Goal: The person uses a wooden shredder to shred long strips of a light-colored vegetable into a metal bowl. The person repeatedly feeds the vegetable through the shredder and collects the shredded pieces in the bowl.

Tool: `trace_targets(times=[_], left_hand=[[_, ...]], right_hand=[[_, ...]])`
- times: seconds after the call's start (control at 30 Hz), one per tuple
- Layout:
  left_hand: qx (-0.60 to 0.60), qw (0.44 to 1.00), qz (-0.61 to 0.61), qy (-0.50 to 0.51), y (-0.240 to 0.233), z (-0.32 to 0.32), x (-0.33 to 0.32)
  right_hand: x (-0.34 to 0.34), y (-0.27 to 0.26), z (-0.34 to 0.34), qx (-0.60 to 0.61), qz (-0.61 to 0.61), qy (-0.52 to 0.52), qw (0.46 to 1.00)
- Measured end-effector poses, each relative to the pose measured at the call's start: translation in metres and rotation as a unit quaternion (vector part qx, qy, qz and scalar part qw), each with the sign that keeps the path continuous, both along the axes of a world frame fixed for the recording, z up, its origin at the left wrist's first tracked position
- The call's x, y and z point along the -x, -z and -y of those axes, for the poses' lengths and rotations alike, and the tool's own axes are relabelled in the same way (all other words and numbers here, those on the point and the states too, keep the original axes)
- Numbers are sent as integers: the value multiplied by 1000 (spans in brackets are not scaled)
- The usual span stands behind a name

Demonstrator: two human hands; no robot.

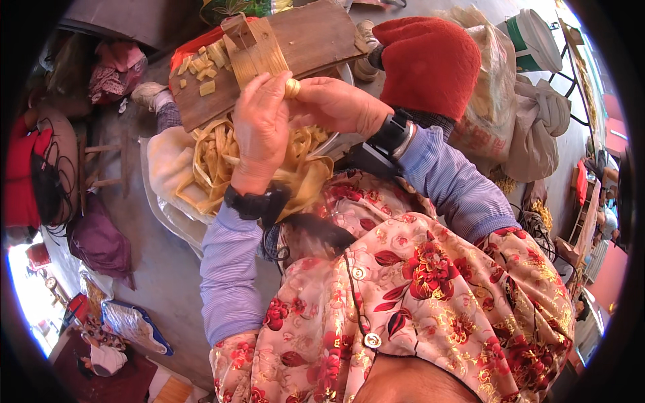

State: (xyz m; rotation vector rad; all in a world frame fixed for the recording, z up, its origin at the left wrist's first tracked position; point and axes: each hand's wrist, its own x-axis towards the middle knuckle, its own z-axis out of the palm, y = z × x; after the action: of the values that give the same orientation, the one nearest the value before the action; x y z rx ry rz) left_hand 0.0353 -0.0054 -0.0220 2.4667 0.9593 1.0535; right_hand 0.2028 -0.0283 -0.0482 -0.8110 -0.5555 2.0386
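Note:
Between the fingertips of my two hands is a small tight roll of pale yellow strip (292, 88). My left hand (262, 131) pinches it from the left. From the other side, the thumb and fingers of my right hand (345, 105) touch it. Below my hands lies a loose heap of long, flat yellowish strips (214, 151), partly hidden by my left hand. Just beyond my hands a wooden board (315, 35) slants across, with a lighter wooden piece (262, 53) fixed over it. Several short yellow pieces (206, 88) are scattered on its left end.
A white cloth or bag (169, 163) is under the strips. To the right are a red cloth cover (428, 65), woven sacks (484, 121) and a white-and-green bucket (539, 43). At left stand a small wooden stool (103, 163) and a purple bag (101, 239). Another person (106, 360) appears at lower left.

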Motion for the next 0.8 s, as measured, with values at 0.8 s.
trace_targets(times=[0.8], left_hand=[[485, 864, 130, -19, 4, 27, 5]], right_hand=[[-24, -8, -5, -244, 365, 167, 883]])
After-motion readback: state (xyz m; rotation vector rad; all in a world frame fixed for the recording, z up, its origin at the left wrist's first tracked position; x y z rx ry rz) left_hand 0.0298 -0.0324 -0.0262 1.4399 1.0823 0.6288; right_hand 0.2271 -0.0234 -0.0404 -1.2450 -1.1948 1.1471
